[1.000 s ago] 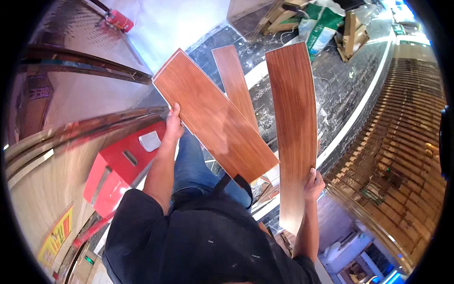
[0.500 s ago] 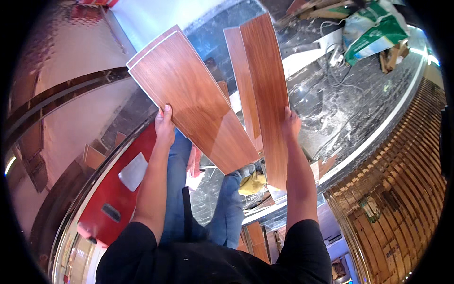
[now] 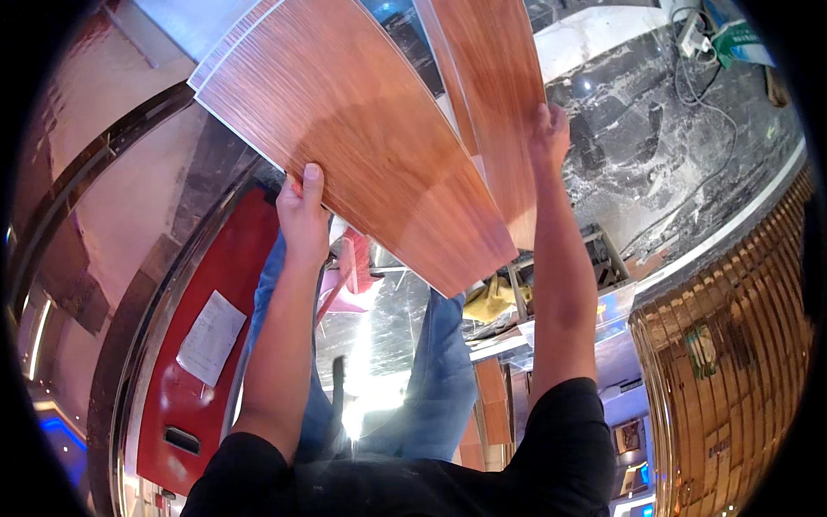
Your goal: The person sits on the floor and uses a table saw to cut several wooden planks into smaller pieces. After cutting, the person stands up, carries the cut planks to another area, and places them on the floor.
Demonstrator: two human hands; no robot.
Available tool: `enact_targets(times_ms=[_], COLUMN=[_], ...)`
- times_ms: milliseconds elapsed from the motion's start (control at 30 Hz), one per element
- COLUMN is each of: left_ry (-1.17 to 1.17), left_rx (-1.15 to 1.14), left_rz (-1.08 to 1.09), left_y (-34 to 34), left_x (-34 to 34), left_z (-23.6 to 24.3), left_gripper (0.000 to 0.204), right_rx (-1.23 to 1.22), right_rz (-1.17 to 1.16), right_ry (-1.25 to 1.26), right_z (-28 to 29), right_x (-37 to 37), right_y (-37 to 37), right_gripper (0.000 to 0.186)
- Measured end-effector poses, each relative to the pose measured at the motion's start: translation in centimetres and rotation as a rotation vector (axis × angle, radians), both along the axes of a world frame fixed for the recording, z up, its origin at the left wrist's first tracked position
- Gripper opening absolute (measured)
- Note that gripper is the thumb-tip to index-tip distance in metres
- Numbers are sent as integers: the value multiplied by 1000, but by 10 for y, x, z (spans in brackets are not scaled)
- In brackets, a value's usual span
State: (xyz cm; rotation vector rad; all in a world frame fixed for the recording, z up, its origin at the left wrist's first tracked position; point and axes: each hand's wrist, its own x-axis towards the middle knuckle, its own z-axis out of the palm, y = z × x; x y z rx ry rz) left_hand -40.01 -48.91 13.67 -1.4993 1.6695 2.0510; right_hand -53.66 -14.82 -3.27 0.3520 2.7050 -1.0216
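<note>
Left hand [image 3: 301, 215] fingers closed on wide wood-grain plank [image 3: 362, 138], right hand [image 3: 547, 138] fingers gripping narrower plank [image 3: 500, 95] edge.

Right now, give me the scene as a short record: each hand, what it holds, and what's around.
left hand: grips the near edge of a wide reddish-brown wood-grain plank, thumb on top
right hand: holds a second, narrower reddish-brown wood-grain plank by its right edge
plank relation: wide plank overlaps the narrow one in the view
below left: red metal case with a white paper sheet
right: dark marbled floor, white cable
</note>
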Motion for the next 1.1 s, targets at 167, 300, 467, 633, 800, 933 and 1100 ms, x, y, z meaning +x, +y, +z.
enact_targets(times_ms=[167, 300, 467, 633, 800, 933, 1100], left_ry=[-142, -182, -209, -316, -327, -363, -281], left_rx=[32, 153, -116, -165, -181, -212, -239], left_rz=[-145, -405, -891, -978, -1021, -991, -1043], left_y=[12, 38, 38, 31, 27, 27, 28], left_x=[13, 12, 2, -8, -14, -15, -21], left_z=[-13, -17, -5, 7, 5, 6, 2], left_gripper=[41, 43, 44, 40, 37, 37, 38], right_rx=[-645, -539, -251, 169, 363, 482, 74], right_rz=[149, 195, 162, 145, 197, 232, 256], right_ry=[-329, -568, -316, -219, -27, 161, -342], right_z=[109, 122, 33, -40, -74, -76, -115], right_x=[5, 7, 9, -9, -3, 51, 220], right_y=[-70, -76, -12, 40, 45, 6, -53], right_gripper=[46, 45, 49, 55, 46, 41, 59])
